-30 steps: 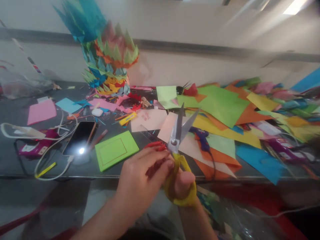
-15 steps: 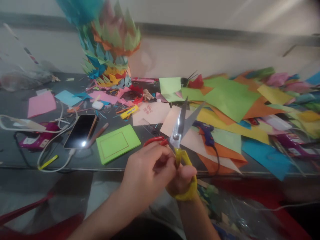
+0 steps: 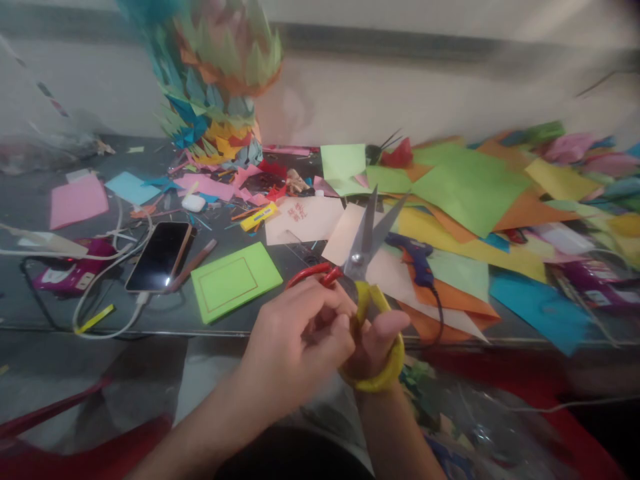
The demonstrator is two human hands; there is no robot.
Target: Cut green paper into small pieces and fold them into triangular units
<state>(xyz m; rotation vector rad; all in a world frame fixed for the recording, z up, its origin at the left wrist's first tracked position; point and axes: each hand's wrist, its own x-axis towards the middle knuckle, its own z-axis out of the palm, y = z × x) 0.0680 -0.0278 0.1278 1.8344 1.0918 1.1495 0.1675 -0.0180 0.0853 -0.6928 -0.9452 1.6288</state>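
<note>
My right hand [image 3: 376, 343] holds a pair of scissors [image 3: 358, 261] with yellow handles. Its thumb pokes through the large handle loop, and the blades stand apart, tips pointing away from me over the table. Close against it, my left hand [image 3: 295, 333] is closed in a pinch beside the scissor handles; what lies between its fingertips is hidden. Just beyond the left knuckles shows a curved red handle [image 3: 313, 271], and I cannot tell whether the hand holds it. A green paper stack [image 3: 236, 283] with a drawn rectangle lies left of the hands.
A phone [image 3: 160, 257] on a white cable lies at left, near a yellow cutter [image 3: 259, 217]. At right are a blue glue gun [image 3: 417, 259] and piled coloured sheets [image 3: 473, 183]. A folded-paper sculpture [image 3: 220, 87] stands at the back. The table edge [image 3: 165, 335] runs before me.
The view has shifted slightly. My right hand has turned a little, with its thumb reaching further right and the handle loop lower. Both hands stay close together, and the scissor blades remain apart.
</note>
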